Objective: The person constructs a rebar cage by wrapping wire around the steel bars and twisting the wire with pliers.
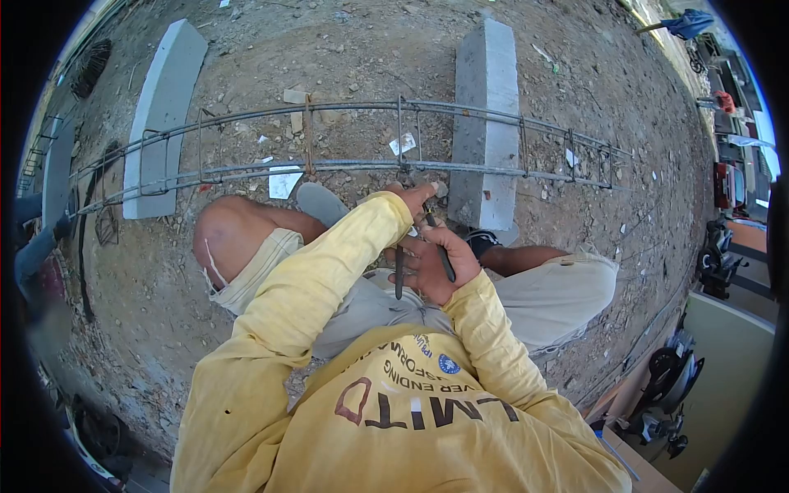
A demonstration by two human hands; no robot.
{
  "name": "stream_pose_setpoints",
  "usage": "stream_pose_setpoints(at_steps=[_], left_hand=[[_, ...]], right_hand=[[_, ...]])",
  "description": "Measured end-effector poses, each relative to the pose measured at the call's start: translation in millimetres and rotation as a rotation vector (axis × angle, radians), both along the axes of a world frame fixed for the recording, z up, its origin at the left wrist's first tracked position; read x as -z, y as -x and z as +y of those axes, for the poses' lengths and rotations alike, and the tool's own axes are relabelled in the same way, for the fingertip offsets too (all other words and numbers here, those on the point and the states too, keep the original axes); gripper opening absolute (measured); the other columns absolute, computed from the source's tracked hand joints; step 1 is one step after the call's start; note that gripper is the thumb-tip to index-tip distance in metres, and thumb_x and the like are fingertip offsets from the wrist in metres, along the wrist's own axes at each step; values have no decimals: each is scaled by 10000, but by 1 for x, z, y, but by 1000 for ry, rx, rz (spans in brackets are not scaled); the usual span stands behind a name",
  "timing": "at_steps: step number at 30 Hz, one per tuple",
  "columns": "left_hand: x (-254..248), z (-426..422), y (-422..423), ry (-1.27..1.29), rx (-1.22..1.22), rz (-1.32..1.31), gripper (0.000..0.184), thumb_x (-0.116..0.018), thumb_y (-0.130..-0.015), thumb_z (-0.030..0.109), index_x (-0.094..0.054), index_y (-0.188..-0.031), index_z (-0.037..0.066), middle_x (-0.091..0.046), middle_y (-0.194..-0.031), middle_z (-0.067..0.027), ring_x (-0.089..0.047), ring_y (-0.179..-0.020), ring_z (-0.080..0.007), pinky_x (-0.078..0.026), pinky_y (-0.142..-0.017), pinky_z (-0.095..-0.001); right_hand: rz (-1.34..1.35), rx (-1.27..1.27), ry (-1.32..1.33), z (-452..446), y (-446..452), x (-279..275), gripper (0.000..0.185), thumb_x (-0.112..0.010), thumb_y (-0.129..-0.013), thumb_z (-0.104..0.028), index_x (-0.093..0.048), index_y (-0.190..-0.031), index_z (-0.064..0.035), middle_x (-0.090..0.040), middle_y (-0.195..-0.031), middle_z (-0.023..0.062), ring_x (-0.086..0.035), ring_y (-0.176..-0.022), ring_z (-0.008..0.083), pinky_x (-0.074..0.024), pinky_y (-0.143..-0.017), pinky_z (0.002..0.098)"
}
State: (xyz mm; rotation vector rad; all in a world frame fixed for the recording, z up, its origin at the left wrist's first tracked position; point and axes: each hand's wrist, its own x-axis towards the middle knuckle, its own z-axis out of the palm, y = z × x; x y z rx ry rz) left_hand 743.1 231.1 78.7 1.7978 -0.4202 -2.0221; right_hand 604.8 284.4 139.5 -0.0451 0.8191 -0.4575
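My right hand (444, 264) is wrapped round a pair of pliers (445, 255) with dark handles. The two handles are spread apart, and the jaws point up toward my other hand. Just beyond the jaws, my left hand (413, 198) has its fingers bent together close to the lower bars of a rebar cage (345, 164). Whatever those fingers pinch is too small to make out. Square wire stirrups (309, 135) cross the long bars of the cage. My hands partly hide the pliers' jaws.
The cage lies across two concrete beams (486, 74) (164, 107). Paper scraps (283, 181) and small stones litter the dirt ground. At the far left, another person's gloved hand (62, 227) is near the cage's end. Motorbikes (719, 259) stand along the right side.
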Motion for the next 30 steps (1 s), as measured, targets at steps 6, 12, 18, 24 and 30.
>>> stream_pose_setpoints(at_steps=[6,12,18,24,30], left_hand=[[4,-3,1,-35,-18,201,654,-657,-805,446,-515,-1066,-137,-593,-795,-155,-604,-582,-246,-500,-485,-340],[56,6,19,210,39,-94,606,-639,-821,371,-468,-1121,-127,-604,-797,-163,-586,-569,-247,-494,-491,-386],[114,13,25,425,182,-148,550,-638,-811,333,-447,-1108,-88,-594,-762,-148,-585,-555,-253,-492,-496,-404],[11,3,14,-26,-166,87,457,-608,-822,362,-546,-963,-68,-620,-777,-171,-592,-554,-260,-491,-517,-401],[16,1,10,-11,-36,125,523,-594,-825,422,-555,-993,-71,-626,-796,-193,-606,-600,-274,-490,-556,-414]], right_hand=[[118,-121,5,-20,8,-7,386,-515,-920,-241,-425,-1282,-141,-547,-1196,120,-597,-1009,322,-500,-819,556],[224,-158,65,-5,11,5,464,-527,-908,-112,-346,-1334,-149,-527,-1134,90,-631,-934,315,-555,-745,522],[288,-280,184,-7,10,8,533,-536,-889,-73,-318,-1366,-170,-521,-1138,75,-649,-926,276,-575,-713,475],[448,-542,305,-28,13,-9,542,-550,-886,-101,-313,-1369,-163,-545,-1059,54,-662,-903,241,-584,-674,443],[335,-481,190,-34,19,-3,498,-543,-912,-148,-314,-1354,-151,-573,-984,53,-664,-897,253,-589,-636,406]])
